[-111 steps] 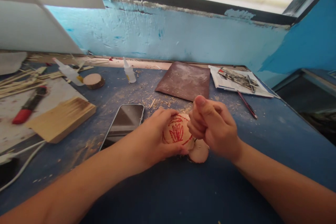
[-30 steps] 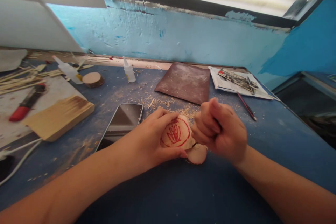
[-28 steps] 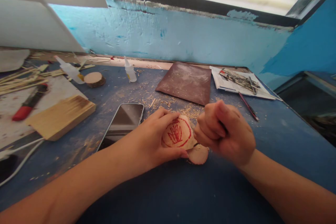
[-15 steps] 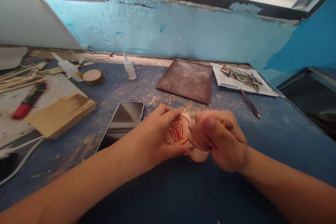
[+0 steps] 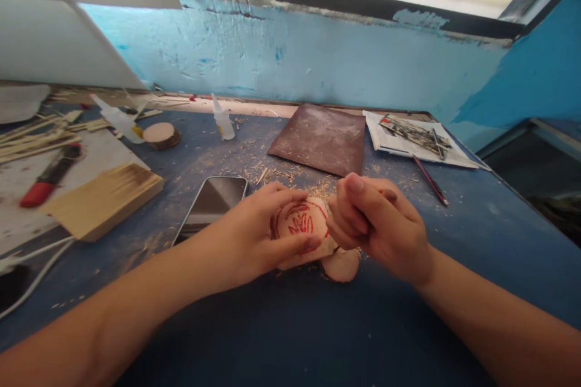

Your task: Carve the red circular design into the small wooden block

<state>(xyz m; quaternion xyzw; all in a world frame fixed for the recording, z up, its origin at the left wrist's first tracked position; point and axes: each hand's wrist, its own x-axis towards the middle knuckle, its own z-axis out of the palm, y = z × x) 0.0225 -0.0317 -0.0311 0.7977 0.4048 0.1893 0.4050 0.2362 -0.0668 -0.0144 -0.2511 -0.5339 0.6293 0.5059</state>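
Note:
A round wood slice (image 5: 301, 221) with a red leaf-like pattern inside a red ring is held at its left side by my left hand (image 5: 265, 227), thumb along the near edge and fingers at the far edge. Against its right edge is my right hand (image 5: 376, 224), closed in a fist with the thumb on top. A small brown tip shows behind the thumb, but what the fist holds is hidden. Pale wood shows under the slice's near edge. A smaller wood slice (image 5: 341, 266) lies on the table just below, among shavings.
A phone (image 5: 215, 199) lies left of my hands. Farther left are a wood block (image 5: 106, 201), a red-and-black cutter (image 5: 51, 175) and sticks. Two glue bottles (image 5: 223, 120), sandpaper (image 5: 322, 138), a pencil (image 5: 430, 181) and papers (image 5: 374, 133) with metal bits lie toward the wall.
The patterned slice has turned in my left hand, which has moved slightly left. My right fist has tilted, its thumb now higher. More of the small slice and the shavings shows.

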